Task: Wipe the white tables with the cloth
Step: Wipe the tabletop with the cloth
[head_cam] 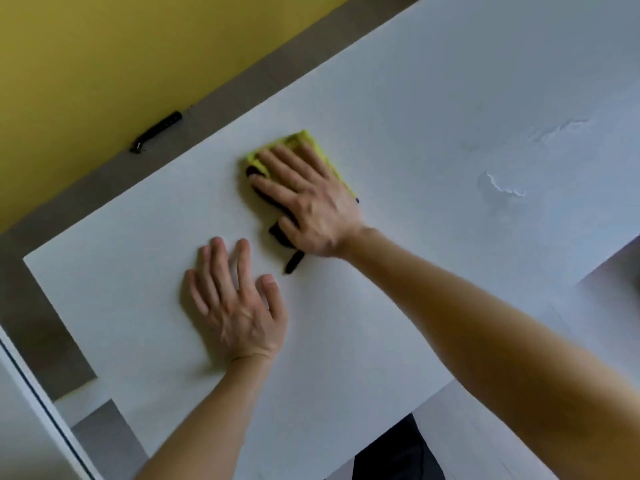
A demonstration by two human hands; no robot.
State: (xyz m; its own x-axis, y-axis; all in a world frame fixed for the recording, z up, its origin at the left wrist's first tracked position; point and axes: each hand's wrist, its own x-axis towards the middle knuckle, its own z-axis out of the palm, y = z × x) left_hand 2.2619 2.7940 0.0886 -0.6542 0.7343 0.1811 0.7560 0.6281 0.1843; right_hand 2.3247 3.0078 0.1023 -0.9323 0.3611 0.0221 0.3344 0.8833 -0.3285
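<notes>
A yellow-green cloth (304, 142) with a black edge lies flat on the white table (433, 109). My right hand (311, 202) presses on the cloth with straight, spread fingers and covers most of it. My left hand (235, 303) rests flat on the bare tabletop just in front and to the left of the cloth, fingers spread, holding nothing. A black strip of the cloth sticks out below my right palm.
Wet streaks (505, 187) glisten on the tabletop to the right. Beyond the table's far edge are a grey floor strip (104, 181), a yellow wall (86, 64) and a black object (156, 131) at the wall's foot. A white frame (38, 403) runs at lower left.
</notes>
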